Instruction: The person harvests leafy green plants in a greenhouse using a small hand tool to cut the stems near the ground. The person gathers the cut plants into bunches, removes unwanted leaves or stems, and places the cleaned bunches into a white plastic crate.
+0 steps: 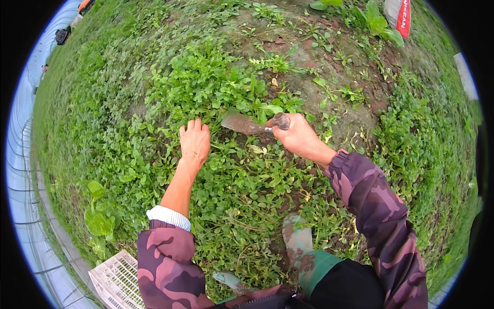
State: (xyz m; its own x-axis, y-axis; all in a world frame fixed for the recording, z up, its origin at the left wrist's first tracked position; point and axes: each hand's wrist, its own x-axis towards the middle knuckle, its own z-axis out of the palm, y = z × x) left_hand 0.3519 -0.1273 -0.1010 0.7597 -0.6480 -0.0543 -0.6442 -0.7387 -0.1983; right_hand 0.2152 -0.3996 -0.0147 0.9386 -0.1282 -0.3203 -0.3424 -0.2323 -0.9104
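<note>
My right hand (295, 133) is closed around the handle of a short hand trowel or weeding hoe (247, 123). Its broad, soil-caked metal blade points left, low against the ground at the base of leafy green plants (197, 77). To the left of the blade, my left hand (195, 140) reaches into the near edge of those plants, back of the hand up. Leaves hide its fingertips, so whether it grips any stems cannot be seen. Low, partly yellowed greens (258, 181) cover the ground between my forearms.
My muddy boots (301, 235) stand among the greens. A white slatted plastic crate (121, 276) is at lower left, near a lettuce-like plant (99, 220). A red and white bag (399, 17) bearing writing lies at upper right. Greenhouse film (23, 185) curves along the left; dark bundled shapes (62, 35) are far off.
</note>
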